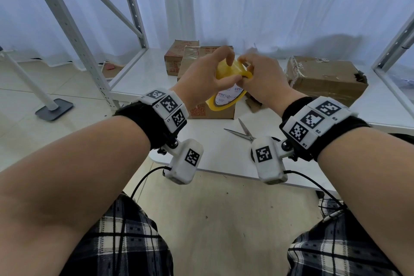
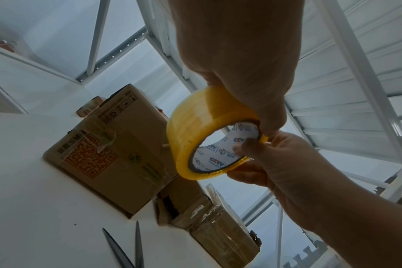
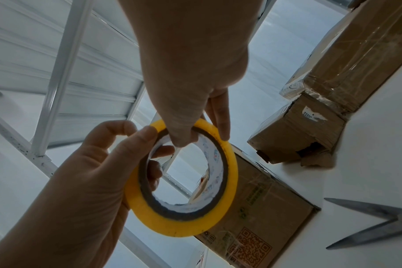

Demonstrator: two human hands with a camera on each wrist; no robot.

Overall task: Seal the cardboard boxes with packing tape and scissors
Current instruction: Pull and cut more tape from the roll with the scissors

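White shelf board (image 1: 143, 74), grey metal rack upright (image 1: 67, 27), white curtain (image 1: 268, 2), tiled floor (image 1: 22, 101), black-based stand (image 1: 53, 108)

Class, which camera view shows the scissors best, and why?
The head view: the scissors lie open on the white table, blades and pivot visible. The left wrist view catches only blade tips; the right wrist view shows the blades, cut off at the edge.

The round yellow plastic tape roll (image 2: 195, 130) looks smooth and shiny. The brown cardboard box (image 2: 117, 163) behind it is matt paper. The grey metal scissors (image 3: 374, 224) look smooth.

white shelf (image 1: 201, 145), cardboard boxes (image 1: 324, 78), scissors (image 1: 243, 132)
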